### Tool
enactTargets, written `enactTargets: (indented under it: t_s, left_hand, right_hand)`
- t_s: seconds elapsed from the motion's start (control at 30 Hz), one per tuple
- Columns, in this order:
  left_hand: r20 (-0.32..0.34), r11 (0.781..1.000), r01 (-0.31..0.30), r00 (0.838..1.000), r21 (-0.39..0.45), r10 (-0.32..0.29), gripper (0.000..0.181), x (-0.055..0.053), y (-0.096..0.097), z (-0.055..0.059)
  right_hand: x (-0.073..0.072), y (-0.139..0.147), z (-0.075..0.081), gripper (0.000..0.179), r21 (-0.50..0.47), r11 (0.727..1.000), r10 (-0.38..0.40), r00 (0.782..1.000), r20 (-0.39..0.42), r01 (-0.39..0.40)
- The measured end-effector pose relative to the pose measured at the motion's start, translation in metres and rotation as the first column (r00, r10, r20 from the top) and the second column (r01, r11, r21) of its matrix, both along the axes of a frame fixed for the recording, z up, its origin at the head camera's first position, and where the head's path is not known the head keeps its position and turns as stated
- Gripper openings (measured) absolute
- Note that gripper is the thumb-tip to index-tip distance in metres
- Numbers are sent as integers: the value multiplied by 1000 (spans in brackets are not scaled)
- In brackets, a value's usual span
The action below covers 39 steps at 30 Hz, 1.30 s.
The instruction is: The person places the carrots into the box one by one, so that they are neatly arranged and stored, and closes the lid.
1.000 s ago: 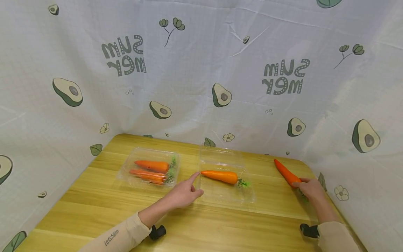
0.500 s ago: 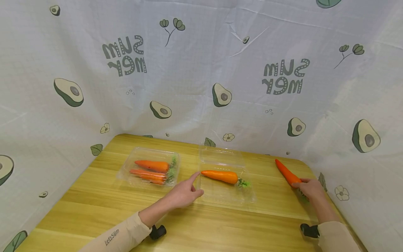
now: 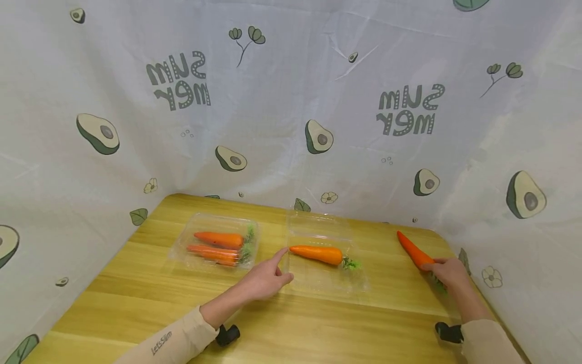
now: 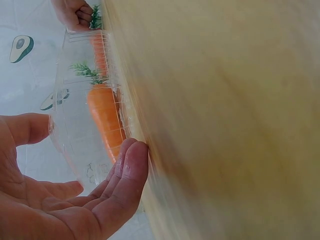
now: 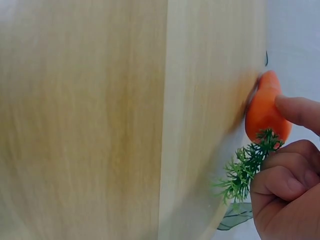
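Left hand (image 3: 263, 280) nearest: index finger and thumb extended, fingertip at the left edge of the open clear box (image 3: 313, 284), no grip seen; a hard push there would probably skid the light plastic across the desk (image 3: 318, 333). Right hand (image 3: 447, 273): fingers at the thick end of the red-orange carrot (image 3: 411, 248), apparently pinching it, at the desk's right side. Risk: with the hold at one end, the tip may sag or swing on lifting, and the smooth body could roll free. An orange carrot (image 3: 318, 255) lies in the open box; a clumsy bump could shift it or tip the thin walls. Obscured, near to far: sleeves (image 3: 175, 336) cut off by the lower frame edge; right palm hidden, leaves (image 5: 241, 172) half covered in the head view; box rims nearly vanish against the desk; count of carrots (image 3: 220, 239) inside the left box (image 3: 181, 241) uncertain through glare.
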State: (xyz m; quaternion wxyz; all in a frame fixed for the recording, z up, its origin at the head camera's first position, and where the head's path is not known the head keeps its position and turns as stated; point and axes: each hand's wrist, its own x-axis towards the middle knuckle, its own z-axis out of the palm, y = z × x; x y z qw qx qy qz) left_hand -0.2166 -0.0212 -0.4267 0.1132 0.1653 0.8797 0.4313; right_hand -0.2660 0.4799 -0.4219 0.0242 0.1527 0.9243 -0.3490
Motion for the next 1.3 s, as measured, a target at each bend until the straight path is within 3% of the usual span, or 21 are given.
enactTargets:
  t_s: [0.73, 1.03, 1.3]
  left_hand:
    - [3, 1000, -9, 1000, 3, 9, 76, -2, 0, -4]
    - [-4, 1000, -4, 1000, -3, 4, 77, -3, -1, -2]
    - [-7, 1000, -8, 1000, 0, 8, 76, -3, -1, -1]
  right_hand:
    - [6, -15, 22, 75, 113, 988, 108, 994, 16, -109]
    - [2, -18, 24, 75, 31, 994, 107, 994, 13, -107]
    - [6, -23, 33, 73, 53, 989, 135, 991, 11, -136]
